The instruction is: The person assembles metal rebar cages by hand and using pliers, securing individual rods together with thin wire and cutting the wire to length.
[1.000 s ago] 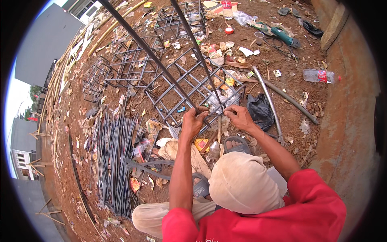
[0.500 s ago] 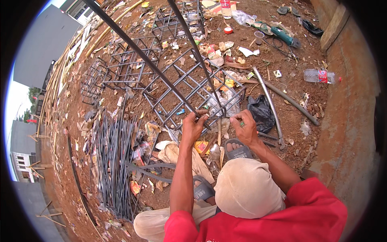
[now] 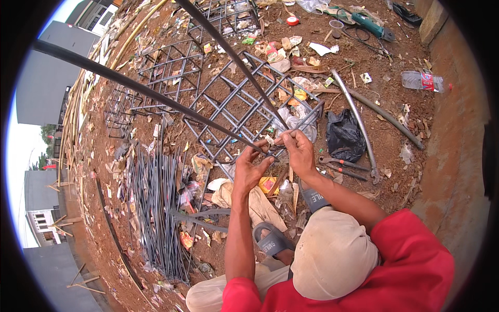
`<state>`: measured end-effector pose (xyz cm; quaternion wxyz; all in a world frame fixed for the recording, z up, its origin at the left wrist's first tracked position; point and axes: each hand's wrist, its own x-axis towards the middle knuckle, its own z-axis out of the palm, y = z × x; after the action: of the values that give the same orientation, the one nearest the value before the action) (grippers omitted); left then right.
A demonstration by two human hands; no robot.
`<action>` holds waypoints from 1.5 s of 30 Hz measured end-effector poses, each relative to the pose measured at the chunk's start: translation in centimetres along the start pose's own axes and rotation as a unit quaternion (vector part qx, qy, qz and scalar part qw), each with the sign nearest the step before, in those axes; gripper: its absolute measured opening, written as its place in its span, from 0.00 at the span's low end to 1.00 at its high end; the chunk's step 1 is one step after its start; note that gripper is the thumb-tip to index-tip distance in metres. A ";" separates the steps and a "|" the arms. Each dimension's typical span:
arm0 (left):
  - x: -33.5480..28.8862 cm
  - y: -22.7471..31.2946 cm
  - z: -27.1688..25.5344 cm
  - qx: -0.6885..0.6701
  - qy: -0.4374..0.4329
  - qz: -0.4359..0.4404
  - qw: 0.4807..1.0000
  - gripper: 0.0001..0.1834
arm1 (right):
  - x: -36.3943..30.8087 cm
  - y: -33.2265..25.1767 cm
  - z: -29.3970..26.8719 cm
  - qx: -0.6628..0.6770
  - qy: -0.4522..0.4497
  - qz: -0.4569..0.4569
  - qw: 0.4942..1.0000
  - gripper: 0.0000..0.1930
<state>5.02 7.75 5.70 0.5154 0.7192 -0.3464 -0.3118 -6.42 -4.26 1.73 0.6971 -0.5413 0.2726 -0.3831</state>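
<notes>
My left hand (image 3: 250, 167) is closed round the lower end of a dark steel rod (image 3: 150, 93), which slants up to the left. Beside it, my right hand (image 3: 300, 156) is closed in a pinch at the foot of a second steel rod (image 3: 236, 60). What its fingertips hold is too small to make out. Both hands almost meet over the near edge of a welded-looking cage of thin steel bars (image 3: 235, 110) lying on the soil. Nippers with orange handles (image 3: 347, 169) lie right of my right hand.
Cut steel rods (image 3: 156, 213) lie bundled at left. More bar cages (image 3: 171, 78) stand beyond. A black plastic bag (image 3: 344, 136), a silver metal bar (image 3: 358, 125), a green angle grinder (image 3: 375, 27) and a plastic bottle (image 3: 423, 81) are at right. Litter covers the soil.
My right hand has moved left and up, close to my left hand. The left rod's upper part has swung leftward and lower. The nippers show more fully.
</notes>
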 end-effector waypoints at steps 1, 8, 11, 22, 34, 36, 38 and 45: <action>-0.2 -0.1 0.0 0.001 -0.005 -0.009 1.000 0.25 | -0.5 0.3 -1.2 0.000 0.005 0.009 1.000 0.09; -1.4 -2.6 1.2 0.006 0.068 0.026 0.997 0.29 | -5.2 1.7 -7.9 -0.355 -0.198 0.190 0.894 0.12; -1.8 -2.4 1.8 0.057 0.102 0.041 0.992 0.30 | -4.5 3.6 -7.0 -0.536 -0.251 -0.003 0.806 0.18; -1.3 -2.7 1.6 0.118 0.099 0.012 0.988 0.24 | -3.6 6.3 -6.4 -0.533 -0.267 0.105 0.796 0.21; -0.4 -2.0 2.0 0.213 0.086 0.026 0.973 0.24 | -0.2 9.0 -3.1 -0.618 -0.282 -0.216 0.702 0.22; -0.8 -2.1 1.9 0.198 0.091 0.006 0.976 0.24 | 0.3 8.7 -1.9 -0.608 -0.276 -0.233 0.707 0.26; -1.0 -3.0 1.2 0.166 0.083 -0.017 0.983 0.26 | 1.6 7.0 -0.5 -0.605 -0.326 -0.186 0.702 0.28; -0.6 -1.3 0.7 0.066 0.003 -0.059 0.996 0.25 | 3.4 8.2 -1.8 -0.553 -0.358 -0.285 0.696 0.16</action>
<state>4.39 8.16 4.28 0.4484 0.7718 -0.3214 -0.3162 -4.00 -7.11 -6.55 0.1746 -0.9772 -0.0021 -0.1207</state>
